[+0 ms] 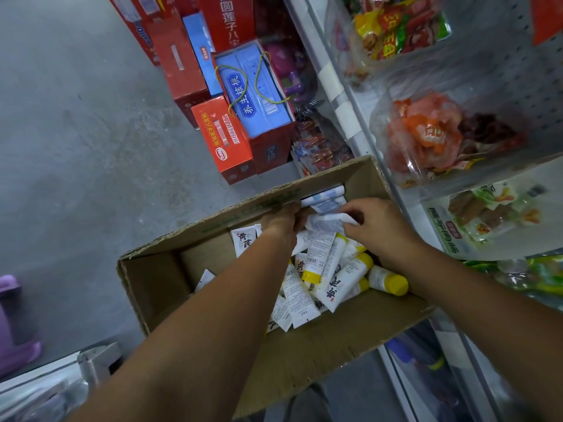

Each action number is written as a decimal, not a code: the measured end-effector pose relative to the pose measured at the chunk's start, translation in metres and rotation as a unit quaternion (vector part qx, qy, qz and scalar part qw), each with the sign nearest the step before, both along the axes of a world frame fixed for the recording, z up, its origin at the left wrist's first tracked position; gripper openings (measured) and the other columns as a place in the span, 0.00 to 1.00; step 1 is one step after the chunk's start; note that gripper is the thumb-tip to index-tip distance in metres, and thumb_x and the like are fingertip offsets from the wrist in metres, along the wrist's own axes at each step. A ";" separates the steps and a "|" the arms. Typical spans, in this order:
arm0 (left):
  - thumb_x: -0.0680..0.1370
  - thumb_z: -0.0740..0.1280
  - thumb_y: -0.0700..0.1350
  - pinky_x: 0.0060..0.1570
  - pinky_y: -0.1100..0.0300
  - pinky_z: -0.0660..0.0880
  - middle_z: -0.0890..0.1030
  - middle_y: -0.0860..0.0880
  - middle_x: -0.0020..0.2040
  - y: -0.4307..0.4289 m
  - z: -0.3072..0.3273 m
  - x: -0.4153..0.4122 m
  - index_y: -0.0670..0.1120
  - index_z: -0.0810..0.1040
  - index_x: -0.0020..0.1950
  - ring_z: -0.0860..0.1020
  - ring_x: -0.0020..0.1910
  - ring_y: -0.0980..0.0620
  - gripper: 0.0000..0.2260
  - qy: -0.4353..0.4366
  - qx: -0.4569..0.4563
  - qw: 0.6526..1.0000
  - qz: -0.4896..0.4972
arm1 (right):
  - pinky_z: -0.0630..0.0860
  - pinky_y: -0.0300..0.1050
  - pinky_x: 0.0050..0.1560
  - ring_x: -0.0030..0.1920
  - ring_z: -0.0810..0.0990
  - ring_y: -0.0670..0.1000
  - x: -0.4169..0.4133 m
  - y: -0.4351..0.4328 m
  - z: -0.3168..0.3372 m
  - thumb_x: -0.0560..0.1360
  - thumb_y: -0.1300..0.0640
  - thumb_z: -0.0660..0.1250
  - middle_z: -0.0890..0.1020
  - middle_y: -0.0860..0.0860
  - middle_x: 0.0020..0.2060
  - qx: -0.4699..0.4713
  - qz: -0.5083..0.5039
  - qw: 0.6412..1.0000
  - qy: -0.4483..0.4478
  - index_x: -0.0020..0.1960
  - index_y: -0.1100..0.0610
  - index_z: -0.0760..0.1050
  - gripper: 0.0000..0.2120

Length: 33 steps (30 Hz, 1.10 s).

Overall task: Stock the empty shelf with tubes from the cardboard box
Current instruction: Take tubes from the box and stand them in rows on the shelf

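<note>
One cardboard box (320, 345) is in view. About three blue-and-white tubes (327, 199) lie at its far end. The yellow-capped tubes (347, 275) number a dozen or more, heaped and too overlapped for an exact count. Two blue cartons (259, 95) and at least four red cartons (225, 138) stand on the floor (76, 132).

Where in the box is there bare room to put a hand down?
The box floor is bare at its left end, between the left wall and the tubes. The right half is piled with tubes, and the left hand and right hand crowd the far corner.
</note>
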<state>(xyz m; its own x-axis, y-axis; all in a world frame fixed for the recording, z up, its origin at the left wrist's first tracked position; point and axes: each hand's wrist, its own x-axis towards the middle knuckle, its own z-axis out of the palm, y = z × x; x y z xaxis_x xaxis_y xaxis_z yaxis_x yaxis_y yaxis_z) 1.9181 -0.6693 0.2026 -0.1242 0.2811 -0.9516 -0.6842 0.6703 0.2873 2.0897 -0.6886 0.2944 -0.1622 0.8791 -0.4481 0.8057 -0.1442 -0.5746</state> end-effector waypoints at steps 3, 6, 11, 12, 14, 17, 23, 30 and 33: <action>0.74 0.72 0.32 0.29 0.53 0.82 0.80 0.39 0.42 0.005 -0.004 0.004 0.37 0.75 0.50 0.80 0.34 0.43 0.08 -0.014 -0.003 1.000 -0.008 | 0.80 0.51 0.46 0.44 0.82 0.48 0.002 0.001 0.002 0.72 0.60 0.70 0.85 0.48 0.42 0.000 -0.002 1.000 0.001 0.53 0.52 0.83 0.11; 0.75 0.72 0.32 0.29 0.52 0.81 0.80 0.38 0.42 0.007 -0.013 0.008 0.37 0.75 0.53 0.80 0.34 0.43 0.09 -0.012 -0.006 1.000 -0.005 | 0.80 0.50 0.45 0.43 0.82 0.49 0.003 0.000 0.006 0.72 0.60 0.70 0.85 0.50 0.42 0.008 0.002 1.000 -0.002 0.53 0.54 0.83 0.11; 0.75 0.72 0.35 0.29 0.55 0.82 0.81 0.39 0.44 0.006 -0.026 0.013 0.39 0.75 0.55 0.80 0.32 0.45 0.11 -0.005 0.001 1.000 0.011 | 0.80 0.51 0.44 0.42 0.82 0.50 0.006 -0.002 0.011 0.70 0.62 0.71 0.85 0.50 0.41 -0.002 0.007 1.000 -0.005 0.51 0.54 0.84 0.10; 0.75 0.73 0.35 0.29 0.55 0.81 0.81 0.40 0.44 0.006 -0.027 0.014 0.39 0.75 0.56 0.80 0.33 0.45 0.11 -0.008 0.003 1.000 0.017 | 0.80 0.52 0.44 0.42 0.82 0.50 0.006 -0.004 0.011 0.70 0.63 0.71 0.85 0.50 0.41 -0.002 0.010 1.000 -0.006 0.50 0.54 0.84 0.10; 0.75 0.73 0.35 0.28 0.55 0.82 0.81 0.40 0.44 0.007 -0.028 0.016 0.39 0.75 0.59 0.80 0.35 0.45 0.14 -0.012 0.005 1.000 0.027 | 0.79 0.51 0.44 0.42 0.82 0.51 0.007 -0.008 0.014 0.70 0.63 0.72 0.85 0.50 0.40 0.004 0.016 1.000 -0.010 0.49 0.55 0.84 0.10; 0.74 0.73 0.34 0.25 0.59 0.79 0.82 0.40 0.45 0.007 -0.030 0.019 0.38 0.74 0.65 0.81 0.36 0.44 0.20 -0.009 0.004 0.999 0.046 | 0.79 0.48 0.42 0.40 0.81 0.49 0.009 -0.013 0.019 0.69 0.63 0.72 0.84 0.49 0.38 0.012 0.027 0.999 -0.017 0.47 0.53 0.84 0.09; 0.73 0.73 0.30 0.25 0.59 0.79 0.81 0.39 0.39 -0.008 -0.012 0.020 0.35 0.75 0.61 0.82 0.29 0.47 0.17 -0.023 0.000 0.997 0.078 | 0.79 0.47 0.44 0.41 0.81 0.46 0.005 -0.020 0.027 0.70 0.62 0.72 0.84 0.46 0.38 -0.004 0.022 1.000 -0.010 0.47 0.51 0.84 0.08; 0.73 0.72 0.29 0.45 0.51 0.83 0.83 0.35 0.51 -0.036 0.010 0.020 0.34 0.77 0.60 0.83 0.41 0.43 0.16 -0.028 0.006 0.995 0.096 | 0.80 0.47 0.44 0.43 0.82 0.44 0.004 -0.027 0.046 0.71 0.63 0.72 0.84 0.45 0.42 -0.032 -0.007 0.999 0.011 0.49 0.52 0.83 0.10; 0.73 0.72 0.29 0.41 0.54 0.83 0.83 0.39 0.46 -0.053 0.027 0.010 0.37 0.76 0.62 0.84 0.37 0.46 0.18 -0.011 0.021 0.995 0.100 | 0.80 0.46 0.44 0.43 0.81 0.43 0.007 -0.029 0.055 0.71 0.61 0.72 0.84 0.43 0.42 -0.033 -0.010 0.999 0.012 0.49 0.50 0.83 0.10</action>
